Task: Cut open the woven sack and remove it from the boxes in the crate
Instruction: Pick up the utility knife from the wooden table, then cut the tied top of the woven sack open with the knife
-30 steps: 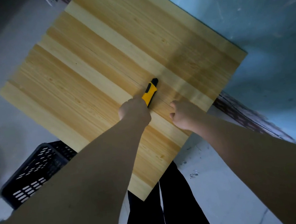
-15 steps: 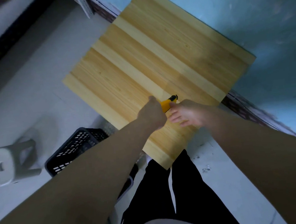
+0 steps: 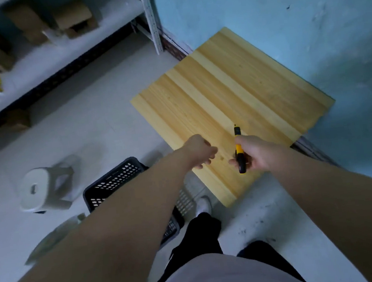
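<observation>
Low centre-left, a dark slotted crate [image 3: 116, 185] sits on the floor, mostly hidden by the left forearm; its contents cannot be made out, and no sack or boxes show. The right hand [image 3: 258, 154] is wrapped around a yellow-and-black knife [image 3: 239, 150], tip pointing up the frame, over the near corner of the wooden table [image 3: 233, 94]. The left hand [image 3: 198, 149] hangs beside it, fingers loosely curled, holding nothing. At upper left, a shelf [image 3: 56, 55] carries blurred cardboard boxes [image 3: 73, 17]. A white stool [image 3: 45, 187] stands left of the crate.
</observation>
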